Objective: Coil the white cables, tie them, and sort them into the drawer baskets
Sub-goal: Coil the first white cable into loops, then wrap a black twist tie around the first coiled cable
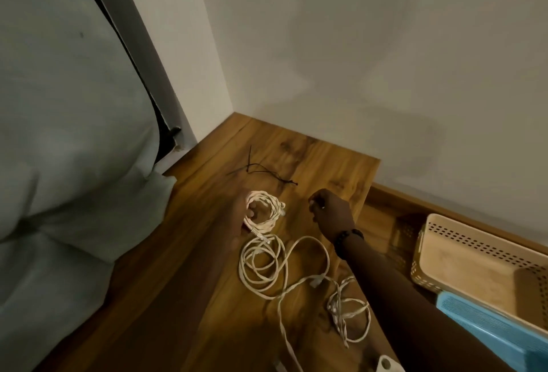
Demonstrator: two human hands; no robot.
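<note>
Two hands are recorded over a wooden desktop [207,297], listed left to right. Left hand [237,217], near centre: fingers are threaded through and curled round a coiled white cable [265,208], held just above the wood, its plug end [258,233] dangling toward 6 o'clock. Black cable ties [261,170]: lying loose at 12 o'clock of the coil, untouched. Right hand [332,213], at 3 o'clock of the coil: fingers curled; whether anything thin is pinched cannot be told. Loose white cables [267,265]: sprawled at 6 o'clock of the hands, uncoiled, one knotted bundle [341,309] toward 4 o'clock. Beige perforated basket [474,259] and blue basket [486,330]: at 4 o'clock, in the open drawer. Risk noted: the coil is judged likely to spring apart if grip is loosened while a tie is fetched, as nothing binds it yet.
</note>
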